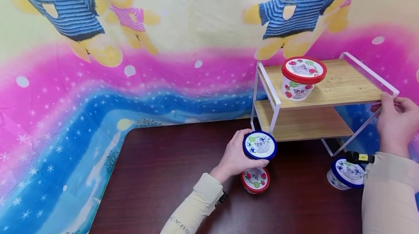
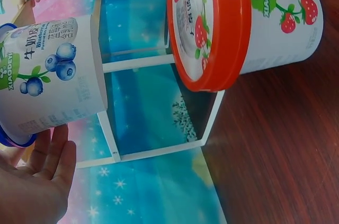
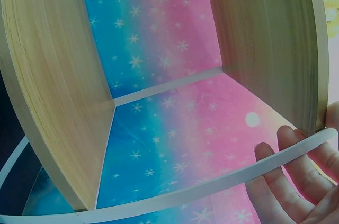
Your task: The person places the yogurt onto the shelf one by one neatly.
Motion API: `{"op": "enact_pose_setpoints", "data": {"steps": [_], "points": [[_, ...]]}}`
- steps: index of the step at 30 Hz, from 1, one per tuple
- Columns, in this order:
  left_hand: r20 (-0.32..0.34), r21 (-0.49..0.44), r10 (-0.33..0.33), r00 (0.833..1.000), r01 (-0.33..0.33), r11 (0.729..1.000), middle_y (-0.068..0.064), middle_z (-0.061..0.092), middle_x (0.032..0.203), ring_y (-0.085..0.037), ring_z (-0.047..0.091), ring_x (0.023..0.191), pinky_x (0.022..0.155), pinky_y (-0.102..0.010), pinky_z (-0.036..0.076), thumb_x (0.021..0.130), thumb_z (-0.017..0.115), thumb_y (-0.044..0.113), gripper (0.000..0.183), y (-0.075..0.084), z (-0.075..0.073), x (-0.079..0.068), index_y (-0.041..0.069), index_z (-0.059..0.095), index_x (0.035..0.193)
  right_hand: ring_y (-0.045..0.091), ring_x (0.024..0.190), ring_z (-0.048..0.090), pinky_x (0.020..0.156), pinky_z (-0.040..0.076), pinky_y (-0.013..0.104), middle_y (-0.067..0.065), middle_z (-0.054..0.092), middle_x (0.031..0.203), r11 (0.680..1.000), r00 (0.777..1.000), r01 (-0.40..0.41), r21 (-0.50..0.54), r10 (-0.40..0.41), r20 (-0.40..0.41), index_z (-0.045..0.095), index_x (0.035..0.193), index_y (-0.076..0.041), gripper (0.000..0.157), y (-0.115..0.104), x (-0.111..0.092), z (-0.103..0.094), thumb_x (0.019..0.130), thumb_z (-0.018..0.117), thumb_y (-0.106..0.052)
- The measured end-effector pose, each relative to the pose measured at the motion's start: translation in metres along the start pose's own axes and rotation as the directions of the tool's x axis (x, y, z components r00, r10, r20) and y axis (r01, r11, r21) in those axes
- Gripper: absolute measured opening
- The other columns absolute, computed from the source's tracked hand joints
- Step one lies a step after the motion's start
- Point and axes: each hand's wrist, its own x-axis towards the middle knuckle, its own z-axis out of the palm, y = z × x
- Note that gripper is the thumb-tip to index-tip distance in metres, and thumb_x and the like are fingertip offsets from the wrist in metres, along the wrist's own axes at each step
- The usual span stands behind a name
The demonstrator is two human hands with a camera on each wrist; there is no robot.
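Observation:
My left hand [image 1: 233,158] grips a blue-lidded blueberry tub [image 1: 260,146] by its rim, raised above the table in front of the shelf's left end. Its white side with printed blueberries faces the left wrist view. Below and nearer me, a red-lidded strawberry tub [image 1: 255,180] stands on the table, partly overlapped by the hand. My right hand [image 1: 397,123] holds the white frame at the top right front corner of a two-tier wooden shelf [image 1: 353,77]. In the right wrist view, its fingers [image 3: 296,166] curl round the white bar.
Another red-lidded strawberry tub [image 1: 302,77] sits on the shelf's top tier, toward the left. A second blue-lidded tub [image 1: 347,172] stands on the dark table [image 1: 157,183] at right, partly behind my sleeve. A patterned cloth [image 1: 196,16] with bears hangs behind.

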Motion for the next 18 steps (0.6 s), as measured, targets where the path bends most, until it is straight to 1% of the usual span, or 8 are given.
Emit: {"op": "enact_pose_setpoints", "data": {"steps": [3, 8, 13, 18], "points": [[0.014, -0.002, -0.006, 1.000, 0.006, 1.000, 0.012, 0.049, 0.134, -0.006, 0.050, 0.117, 0.088, -0.031, 0.054, 0.069, 0.087, 0.056, 0.095, 0.002, 0.002, -0.001, 0.029, 0.039, 0.147, -0.003, 0.065, 0.060, 0.062, 0.046, 0.005, -0.017, 0.064, 0.076, 1.000, 1.000, 0.004, -0.002, -0.004, -0.002, 0.066, 0.102, -0.030, 0.014, 0.000, 0.000, 0.000, 0.097, 0.066, -0.043], [0.025, -0.004, 0.002, 1.000, -0.002, 1.000, 0.012, 0.050, 0.133, -0.005, 0.050, 0.116, 0.088, -0.030, 0.054, 0.070, 0.087, 0.056, 0.094, 0.005, 0.005, -0.002, 0.029, 0.040, 0.147, -0.005, 0.064, 0.061, 0.061, 0.046, 0.004, -0.018, 0.064, 0.074, 1.000, 1.000, 0.002, 0.007, -0.002, 0.002, 0.064, 0.100, -0.030, 0.011, 0.001, 0.002, 0.000, 0.098, 0.066, -0.041], [0.031, -0.006, 0.022, 0.999, -0.022, 1.000, 0.012, 0.050, 0.132, -0.005, 0.050, 0.116, 0.087, -0.028, 0.054, 0.069, 0.088, 0.056, 0.094, 0.009, 0.007, -0.002, 0.028, 0.041, 0.145, -0.005, 0.065, 0.061, 0.062, 0.045, 0.004, -0.018, 0.064, 0.075, 1.000, 1.000, -0.001, 0.006, 0.001, 0.004, 0.065, 0.102, -0.030, 0.012, 0.000, 0.001, 0.000, 0.098, 0.066, -0.041], [0.043, -0.022, 0.021, 0.999, -0.020, 1.000, 0.012, 0.050, 0.132, -0.005, 0.050, 0.116, 0.085, -0.027, 0.055, 0.070, 0.088, 0.055, 0.092, 0.011, 0.009, -0.003, 0.030, 0.041, 0.145, -0.004, 0.067, 0.061, 0.062, 0.045, 0.003, -0.017, 0.065, 0.078, 1.000, 1.000, -0.008, 0.017, 0.008, 0.000, 0.067, 0.104, -0.030, 0.013, 0.000, -0.001, 0.000, 0.098, 0.066, -0.041]]}}
